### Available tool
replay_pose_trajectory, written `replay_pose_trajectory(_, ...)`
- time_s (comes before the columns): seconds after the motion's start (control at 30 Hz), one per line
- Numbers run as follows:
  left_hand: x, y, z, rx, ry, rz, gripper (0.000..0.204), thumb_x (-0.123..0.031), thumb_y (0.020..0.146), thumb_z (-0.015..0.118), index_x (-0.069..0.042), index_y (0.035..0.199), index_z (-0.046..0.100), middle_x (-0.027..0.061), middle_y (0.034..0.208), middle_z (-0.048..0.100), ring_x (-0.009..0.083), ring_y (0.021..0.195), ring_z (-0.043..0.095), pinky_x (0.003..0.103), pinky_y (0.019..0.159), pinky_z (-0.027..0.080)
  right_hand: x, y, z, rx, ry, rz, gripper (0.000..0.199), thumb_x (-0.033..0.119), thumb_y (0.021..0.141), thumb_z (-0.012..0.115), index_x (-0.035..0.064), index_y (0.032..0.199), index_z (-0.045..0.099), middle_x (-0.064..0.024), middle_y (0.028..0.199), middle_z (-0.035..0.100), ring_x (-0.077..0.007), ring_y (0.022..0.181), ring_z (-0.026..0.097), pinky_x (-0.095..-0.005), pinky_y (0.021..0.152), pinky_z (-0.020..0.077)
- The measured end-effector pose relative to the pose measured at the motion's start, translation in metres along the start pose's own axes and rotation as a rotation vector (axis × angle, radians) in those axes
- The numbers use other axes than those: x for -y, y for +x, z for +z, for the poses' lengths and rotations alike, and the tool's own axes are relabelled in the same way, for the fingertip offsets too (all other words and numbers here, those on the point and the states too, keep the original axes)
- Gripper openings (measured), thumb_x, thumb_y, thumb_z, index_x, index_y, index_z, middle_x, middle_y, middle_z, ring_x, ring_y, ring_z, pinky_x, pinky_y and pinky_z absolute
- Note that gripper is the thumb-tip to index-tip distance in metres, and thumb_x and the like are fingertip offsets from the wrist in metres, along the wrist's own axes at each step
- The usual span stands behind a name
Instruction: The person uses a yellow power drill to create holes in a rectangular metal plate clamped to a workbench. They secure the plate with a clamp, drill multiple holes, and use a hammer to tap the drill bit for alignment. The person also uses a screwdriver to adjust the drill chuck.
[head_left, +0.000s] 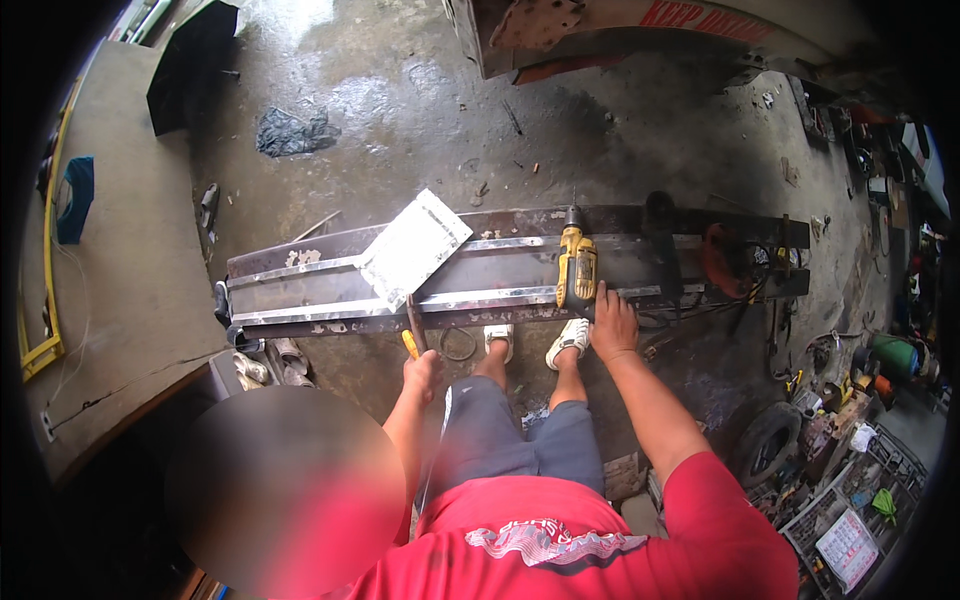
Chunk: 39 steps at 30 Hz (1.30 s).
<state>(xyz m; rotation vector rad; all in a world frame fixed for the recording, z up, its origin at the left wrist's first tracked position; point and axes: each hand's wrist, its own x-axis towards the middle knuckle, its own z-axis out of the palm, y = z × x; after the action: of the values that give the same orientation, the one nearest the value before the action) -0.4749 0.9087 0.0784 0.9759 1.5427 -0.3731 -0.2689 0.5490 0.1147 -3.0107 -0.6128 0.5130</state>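
Steel channel beam (330, 290), long, dark and rust-flecked, lies flat across the wet concrete floor (420, 110) in front of the seated person's sandalled feet. Upon its right half rests a yellow-and-black power drill (577, 266), bit end pointing away from the person. The right hand (613, 322) lies on the beam's near edge just beside the drill's rear, fingers loosely spread and extended toward the tool but not closed on it. The left hand (423, 372) is wrapped in a fist around a yellow-handled tool with a dark shaft (413, 325), whose tip touches the beam's near flange. A pale rectangular metal plate (413, 246) sits tilted on the beam left of centre. Judged stage: preparation for work on the beam, with the drill about to be taken up. A next move would call for a firm right-hand grasp of the drill's handle.
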Motion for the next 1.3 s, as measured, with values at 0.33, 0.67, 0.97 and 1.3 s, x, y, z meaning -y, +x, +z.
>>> replay_pose_trajectory(0.33,0.019,0.031,-0.004,0.07,-0.036,0.117,0.056,-0.059,0.094,0.077,-0.013,0.12,0.058,0.0062,0.095,0.063,0.0277,0.088,0.073,0.039,0.06,0.059,-0.012,0.007,0.035,0.126,0.087,0.217,0.087,0.009,0.088,0.067,0.003,0.166,0.029,-0.0197,0.133,0.054,-0.0368,0.118,0.06,-0.0478,0.108,0.0462)
replay_pose_trajectory(0.67,0.017,0.038,-0.017,0.091,-0.155,0.062,0.061,-0.066,0.107,0.051,-0.015,0.14,0.058,0.0071,0.127,0.07,0.0278,0.097,0.072,0.046,0.072,0.059,-0.023,0.009,0.04,0.112,0.108,0.206,0.095,0.008,0.085,0.071,0.0035,0.168,0.025,-0.0213,0.135,0.052,-0.0393,0.119,0.059,-0.0496,0.108,0.0456)
replay_pose_trajectory(0.97,0.017,0.05,-0.044,0.075,-0.078,0.067,0.052,-0.06,0.108,0.055,-0.015,0.133,0.061,0.0047,0.109,0.069,0.0252,0.09,0.071,0.044,0.067,0.061,-0.019,0.009,0.038,0.086,0.135,0.235,0.097,0.009,0.084,0.072,0.0038,0.168,0.025,-0.0207,0.135,0.052,-0.0384,0.12,0.059,-0.0502,0.107,0.0465)
replay_pose_trajectory(1.3,0.019,0.018,-0.055,-0.141,0.123,0.071,0.05,-0.06,0.103,0.065,-0.012,0.12,0.061,0.0012,0.097,0.065,0.0197,0.073,0.069,0.034,0.052,0.048,-0.031,-0.002,0.041,0.129,0.151,0.225,0.106,0.01,0.082,0.074,0.0032,0.17,0.016,-0.022,0.145,0.046,-0.04,0.132,0.051,-0.0578,0.115,0.0404)
